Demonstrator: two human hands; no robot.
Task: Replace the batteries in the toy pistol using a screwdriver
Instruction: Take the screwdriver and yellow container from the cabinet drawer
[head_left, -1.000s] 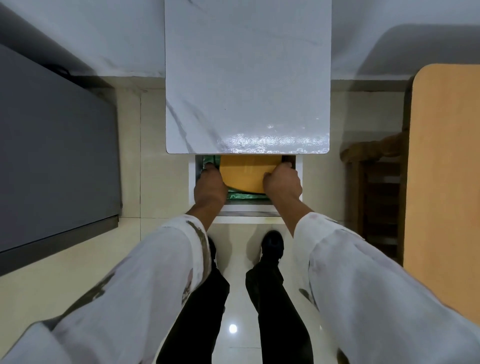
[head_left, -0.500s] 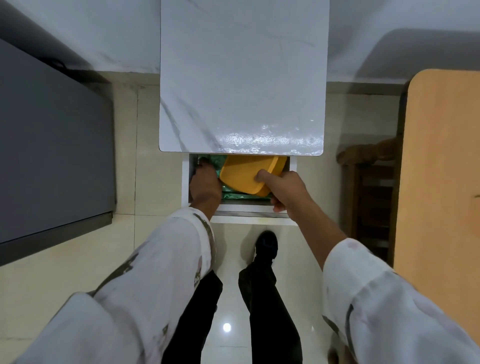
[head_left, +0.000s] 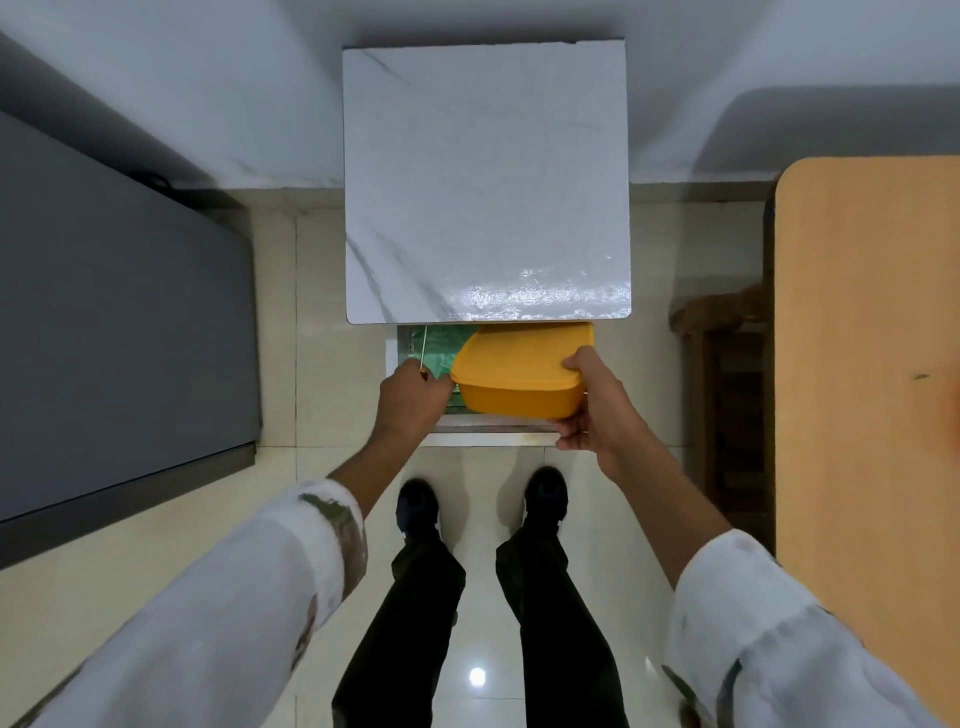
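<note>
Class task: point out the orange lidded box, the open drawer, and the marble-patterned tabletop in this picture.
orange lidded box (head_left: 519, 358): head view, middle of its lid.
open drawer (head_left: 493, 439): head view, its front edge.
marble-patterned tabletop (head_left: 485, 176): head view, middle of the bare top.

A white marble-patterned table stood at twelve o'clock on the pale tiled floor. A dark grey cabinet filled nine o'clock, and a wooden tabletop with a chair beside it occupied three o'clock.
</note>
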